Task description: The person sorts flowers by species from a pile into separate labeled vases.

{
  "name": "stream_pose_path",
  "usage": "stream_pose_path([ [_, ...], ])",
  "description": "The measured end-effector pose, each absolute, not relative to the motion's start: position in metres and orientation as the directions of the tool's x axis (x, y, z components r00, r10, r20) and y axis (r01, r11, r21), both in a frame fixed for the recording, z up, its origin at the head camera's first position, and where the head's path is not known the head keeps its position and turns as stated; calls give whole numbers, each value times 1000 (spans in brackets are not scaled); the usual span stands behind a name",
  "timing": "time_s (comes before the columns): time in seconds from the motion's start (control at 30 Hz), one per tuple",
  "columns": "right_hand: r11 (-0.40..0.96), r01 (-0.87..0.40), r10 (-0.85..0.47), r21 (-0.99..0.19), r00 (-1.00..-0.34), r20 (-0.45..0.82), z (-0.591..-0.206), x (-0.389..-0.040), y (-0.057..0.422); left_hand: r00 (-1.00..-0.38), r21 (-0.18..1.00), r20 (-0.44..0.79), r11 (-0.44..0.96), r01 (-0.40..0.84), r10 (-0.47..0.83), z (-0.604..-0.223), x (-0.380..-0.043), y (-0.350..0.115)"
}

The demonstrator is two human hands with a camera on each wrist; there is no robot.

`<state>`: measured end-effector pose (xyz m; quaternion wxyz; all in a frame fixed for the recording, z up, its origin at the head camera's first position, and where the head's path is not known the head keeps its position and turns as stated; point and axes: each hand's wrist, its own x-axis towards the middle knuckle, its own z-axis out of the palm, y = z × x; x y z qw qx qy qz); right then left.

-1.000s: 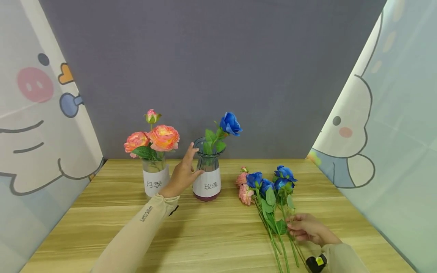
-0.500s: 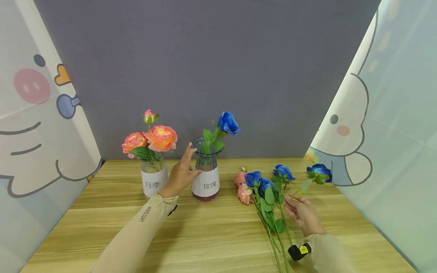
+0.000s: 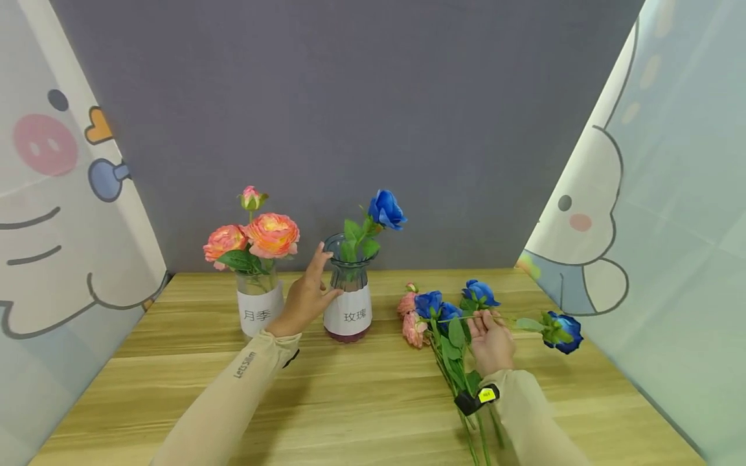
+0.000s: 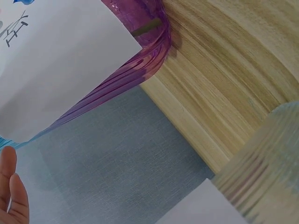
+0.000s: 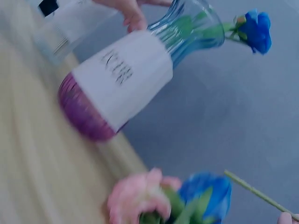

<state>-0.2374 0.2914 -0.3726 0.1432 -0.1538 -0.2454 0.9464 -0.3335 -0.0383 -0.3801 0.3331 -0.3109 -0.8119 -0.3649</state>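
In the head view my left hand [image 3: 303,298] stands at the neck of a blue-and-purple glass vase [image 3: 352,275], thumb and forefinger spread wide against it. Its fingertips show beside the vase [image 4: 156,63] in the left wrist view. A blue rose [image 3: 386,209] stands in this vase, leaning right. My right hand [image 3: 491,343] pinches the green stem of another blue rose [image 3: 564,333] above the table; the rose lies nearly level, bloom to the right. The cut end of its stem [image 5: 257,192] shows in the right wrist view. Below lie more blue roses [image 3: 428,304].
A clear glass vase [image 3: 254,285] with a white label stands at the left, holding pink-orange flowers [image 3: 272,234]. Pink flowers [image 3: 414,330] lie beside the blue roses on the wooden table [image 3: 373,401]. A grey panel [image 3: 454,129] rises behind the table, with printed side walls.
My right hand has lifted one blue rose from the pile and turned it, its bloom swinging right and its stem end left. The left hand stays at the vase.
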Motion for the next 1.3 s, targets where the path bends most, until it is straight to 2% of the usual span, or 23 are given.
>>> stream_pose_path([
  [0.5, -926, -293, 334, -238, -930, -154, -322, -260, 268, -597, 391, 755, 544, 742, 272, -379, -336, -39],
  [0.73, -923, -257, 312, -286, -935, -167, -295, -264, 251, -606, 399, 746, 543, 739, 277, -381, -335, -44],
  [0.87, -900, -290, 349, -326, -927, -138, -275, -269, 241, -609, 406, 739, 531, 744, 288, -383, -334, -44],
  [1.1, -837, -385, 419, -389, -908, -4, -240, -272, 224, -603, 403, 743, 524, 750, 290, -383, -334, -43],
  [1.3, -740, -464, 491, -487, -868, 81, -228, -279, 200, -601, 406, 747, 519, 752, 286, -381, -335, -42],
])
